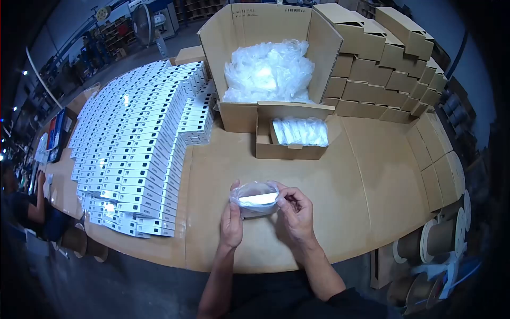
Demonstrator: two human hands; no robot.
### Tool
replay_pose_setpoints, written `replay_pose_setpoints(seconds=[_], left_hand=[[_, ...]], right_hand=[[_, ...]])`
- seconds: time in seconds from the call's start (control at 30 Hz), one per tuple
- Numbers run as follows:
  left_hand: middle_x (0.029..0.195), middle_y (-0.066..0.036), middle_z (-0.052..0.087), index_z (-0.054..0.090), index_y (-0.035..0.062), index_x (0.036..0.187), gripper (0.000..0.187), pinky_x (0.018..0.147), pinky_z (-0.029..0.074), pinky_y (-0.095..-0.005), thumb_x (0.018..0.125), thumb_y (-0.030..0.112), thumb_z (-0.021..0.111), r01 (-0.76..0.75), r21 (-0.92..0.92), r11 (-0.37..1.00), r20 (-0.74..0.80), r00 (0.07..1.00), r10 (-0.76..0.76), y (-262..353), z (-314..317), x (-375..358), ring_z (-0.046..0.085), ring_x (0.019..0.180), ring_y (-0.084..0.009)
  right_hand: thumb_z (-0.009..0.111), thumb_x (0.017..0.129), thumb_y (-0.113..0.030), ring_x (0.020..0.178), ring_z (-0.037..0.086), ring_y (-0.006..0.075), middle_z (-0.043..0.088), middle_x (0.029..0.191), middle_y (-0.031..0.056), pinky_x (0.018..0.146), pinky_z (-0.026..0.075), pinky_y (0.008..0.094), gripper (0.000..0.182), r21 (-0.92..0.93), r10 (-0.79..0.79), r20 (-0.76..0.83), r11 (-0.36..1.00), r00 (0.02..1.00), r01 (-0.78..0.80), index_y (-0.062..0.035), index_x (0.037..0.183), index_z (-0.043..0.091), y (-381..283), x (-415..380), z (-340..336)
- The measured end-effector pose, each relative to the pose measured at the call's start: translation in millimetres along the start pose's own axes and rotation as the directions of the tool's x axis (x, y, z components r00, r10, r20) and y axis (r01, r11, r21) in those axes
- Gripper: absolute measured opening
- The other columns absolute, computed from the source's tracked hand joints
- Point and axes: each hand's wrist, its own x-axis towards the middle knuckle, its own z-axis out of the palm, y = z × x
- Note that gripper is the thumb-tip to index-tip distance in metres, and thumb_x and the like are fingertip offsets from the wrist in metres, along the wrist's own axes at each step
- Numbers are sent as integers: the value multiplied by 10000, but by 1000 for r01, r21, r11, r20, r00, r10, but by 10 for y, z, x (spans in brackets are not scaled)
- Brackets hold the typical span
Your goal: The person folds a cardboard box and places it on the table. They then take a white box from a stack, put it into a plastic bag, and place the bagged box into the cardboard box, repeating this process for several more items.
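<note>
Between my two hands is a clear plastic bag [248,190] with a white box [258,199] inside it. The bag's mouth faces up and gapes. My left hand [231,222] grips its left edge, thumb and fingers on either side. At the right edge, my right hand [298,213] pinches the plastic between thumb and fingers. Beyond my hands stands an open small cardboard carton [289,152], holding a row of bagged white boxes [301,132].
A large open carton [239,114] full of clear plastic bags [270,69] stands behind. Stacked white boxes [133,154] cover the table's left side. Brown cartons [382,69] are piled at the back right. Cable spools [443,236] sit below the right edge. Another person [32,207] is at far left.
</note>
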Motion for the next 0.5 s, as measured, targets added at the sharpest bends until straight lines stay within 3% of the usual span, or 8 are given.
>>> replay_pose_setpoints(seconds=[0.07, 0.13, 0.23, 0.27, 0.37, 0.4, 0.5], left_hand=[[1545, -150, 423, 141, 13, 1637, 655, 1227, 282, -412, 1137, 395, 323, 9, 69, 998, 36, 999, -12, 72, 46, 27, 408, 1439, -253], [1531, -145, 430, 137, 30, 1641, 670, 1195, 347, -407, 1130, 409, 345, 60, 42, 997, 47, 997, -62, 20, 30, 31, 427, 1424, -254], [1504, -148, 451, 205, 2, 1619, 648, 1126, 430, -379, 1127, 380, 393, 198, -72, 977, 61, 979, -194, 91, 138, -15, 454, 1395, -237], [1494, -152, 459, 240, -15, 1607, 634, 1099, 455, -365, 1127, 361, 412, 253, -122, 960, 69, 967, -246, 132, 177, -25, 463, 1384, -228], [1432, -129, 509, 344, -1, 1554, 572, 1002, 537, -352, 1101, 304, 514, 234, 100, 967, 146, 958, -247, 172, 155, -10, 539, 1298, -200], [1329, -116, 594, 494, -11, 1427, 424, 996, 549, -360, 1091, 243, 541, 335, 47, 941, 30, 941, -336, 281, 254, 15, 611, 1194, -184], [1248, -130, 643, 565, -11, 1319, 330, 985, 593, -432, 1090, 226, 537, 314, -5, 949, -50, 948, -314, 259, 259, 41, 663, 1152, -231]], right_hand=[[659, 1009, -48, 1010, 623, 111, 693, 1165, 147, 935, 490, 267, 101, -72, -4, -42, 997, 999, 1, 19, 1077, 628, -20, -16, 15], [679, 1009, -90, 838, 576, 43, 694, 1030, 59, 780, 486, 208, 103, -153, -14, -133, 988, 991, -6, -4, 1038, 631, -89, -17, 96], [692, 1005, -102, 767, 537, 19, 683, 977, 30, 714, 466, 183, 115, -163, -136, -246, 982, 960, 97, -5, 1011, 630, -83, -4, 183], [668, 1011, -70, 836, 622, 60, 695, 994, 70, 759, 506, 209, 100, -182, -130, -241, 979, 962, 87, -1, 990, 599, -79, -8, 159], [635, 993, 38, 964, 691, 152, 711, 1026, 160, 892, 554, 283, 81, -94, -100, -158, 992, 982, 86, 26, 953, 566, -35, -15, 77], [631, 987, 56, 983, 699, 167, 713, 1021, 171, 903, 559, 295, 96, -107, -106, -118, 990, 987, 94, 12, 985, 546, -12, -7, 41], [627, 985, 66, 985, 707, 180, 710, 1070, 203, 904, 556, 287, 128, -42, -90, -119, 995, 989, 85, -2, 1036, 532, -99, -10, 55]])
